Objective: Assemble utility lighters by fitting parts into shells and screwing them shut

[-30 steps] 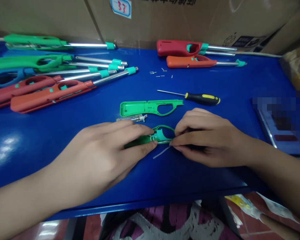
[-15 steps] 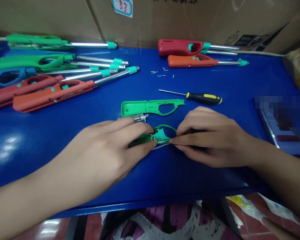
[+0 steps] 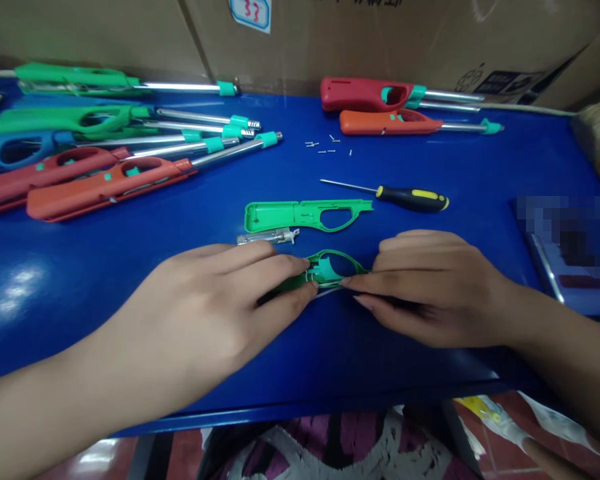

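Note:
My left hand (image 3: 215,303) pinches the handle end of an opened green lighter half (image 3: 330,270) lying on the blue table (image 3: 105,267). My right hand (image 3: 430,283) grips the other end of the same piece, fingers pressed together over it. Its teal trigger shows between the two hands. Just behind lie the matching green cover shell (image 3: 305,215) and a small clear metal-tipped gas cartridge (image 3: 267,236).
A black-and-yellow screwdriver (image 3: 397,195) lies behind my right hand, with several tiny screws (image 3: 327,145) farther back. Finished long-nosed lighters are piled at the back left (image 3: 105,143); two red ones (image 3: 395,107) lie at the back right. Cardboard boxes (image 3: 330,40) line the rear.
The thin white tube that stuck out below the green half a second ago is now tucked almost out of sight. My right hand has slid slightly right; the left hand has barely moved.

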The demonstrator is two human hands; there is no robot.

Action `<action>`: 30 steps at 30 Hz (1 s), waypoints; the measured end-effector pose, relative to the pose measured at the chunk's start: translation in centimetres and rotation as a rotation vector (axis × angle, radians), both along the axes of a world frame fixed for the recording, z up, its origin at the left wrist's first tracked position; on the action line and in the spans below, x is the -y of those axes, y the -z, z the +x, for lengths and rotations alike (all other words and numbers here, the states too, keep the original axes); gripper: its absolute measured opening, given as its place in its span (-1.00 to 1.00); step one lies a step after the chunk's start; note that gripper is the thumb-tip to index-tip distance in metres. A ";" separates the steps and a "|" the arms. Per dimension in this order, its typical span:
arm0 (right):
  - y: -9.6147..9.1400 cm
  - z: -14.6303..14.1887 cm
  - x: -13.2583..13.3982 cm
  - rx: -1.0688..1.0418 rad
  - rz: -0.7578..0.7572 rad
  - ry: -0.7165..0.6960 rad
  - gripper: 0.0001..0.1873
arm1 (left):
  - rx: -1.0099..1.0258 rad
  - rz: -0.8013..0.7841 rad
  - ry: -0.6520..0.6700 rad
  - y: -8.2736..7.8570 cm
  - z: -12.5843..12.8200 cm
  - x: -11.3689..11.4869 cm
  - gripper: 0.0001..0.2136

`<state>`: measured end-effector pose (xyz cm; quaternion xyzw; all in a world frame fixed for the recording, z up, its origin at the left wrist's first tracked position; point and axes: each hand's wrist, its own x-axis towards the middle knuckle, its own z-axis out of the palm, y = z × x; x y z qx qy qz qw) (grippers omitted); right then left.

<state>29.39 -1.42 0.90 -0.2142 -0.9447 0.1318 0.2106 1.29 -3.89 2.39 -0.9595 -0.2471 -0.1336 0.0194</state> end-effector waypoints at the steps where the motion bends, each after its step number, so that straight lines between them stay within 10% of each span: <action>1: -0.1 0.0 0.1 0.017 -0.005 -0.004 -0.83 | 0.000 -0.003 -0.007 0.0 0.1 0.0 -0.69; 12: -1.1 -0.4 1.7 -0.002 -0.261 0.162 -0.85 | 0.048 -0.124 -0.077 0.2 0.3 0.0 -0.70; 30: -1.0 -0.2 3.2 0.147 -0.026 0.233 -0.74 | 0.099 -0.154 -0.143 0.6 0.6 0.2 -0.74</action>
